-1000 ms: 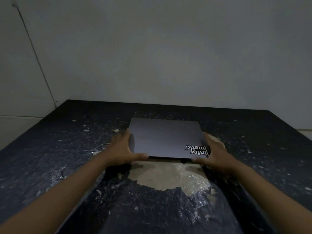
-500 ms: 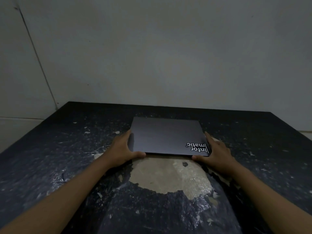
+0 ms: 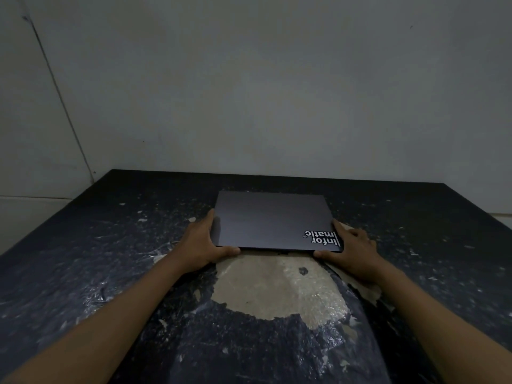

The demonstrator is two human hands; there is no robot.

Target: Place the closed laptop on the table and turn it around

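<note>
A closed dark laptop (image 3: 273, 220) lies flat on the black table (image 3: 110, 245), its lid up, with a white "Informatic" sticker at its near right corner. My left hand (image 3: 201, 243) grips the laptop's near left corner, thumb along the front edge. On the near right corner sits my right hand (image 3: 353, 248), holding it the same way, thumb under the sticker. The fingers of both hands run along the laptop's sides.
The tabletop is worn, with a large pale patch (image 3: 277, 289) of bare surface just in front of the laptop and white flecks all over. A grey wall (image 3: 249, 92) rises directly behind the table's far edge.
The laptop has moved a little away from me and settled lower onto the table. Both hands have stayed on its near corners.
</note>
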